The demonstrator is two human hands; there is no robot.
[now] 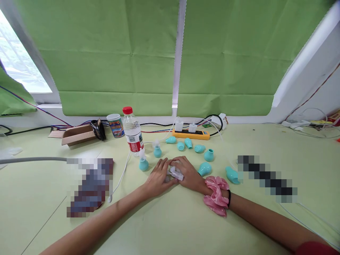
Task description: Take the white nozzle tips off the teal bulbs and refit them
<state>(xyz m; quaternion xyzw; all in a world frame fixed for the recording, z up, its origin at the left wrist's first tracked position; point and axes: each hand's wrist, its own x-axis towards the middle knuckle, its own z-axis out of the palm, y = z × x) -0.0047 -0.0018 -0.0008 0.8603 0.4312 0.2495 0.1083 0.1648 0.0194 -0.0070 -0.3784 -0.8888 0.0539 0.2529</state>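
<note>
My left hand [160,178] and my right hand [187,173] meet over the table, both closed around small translucent plastic pieces [176,173]. Their exact shape is partly hidden by my fingers. Just left of my hands, two turquoise bulbs [143,164] stand upright with whitish translucent tops. Beyond and to the right lie several more turquoise bulbs, without tops. One bulb [205,169] lies on its side beside my right wrist, and another bulb [209,155] stands with its opening upward. A pink scrunchie [217,195] and a black band circle my right wrist.
A red-capped water bottle [133,136] stands behind the left bulbs, near a printed can [115,125] and an open cardboard box [81,134]. An orange power strip [190,134] with white chargers sits at the back. Cables run along the wall, and blurred objects lie at both sides.
</note>
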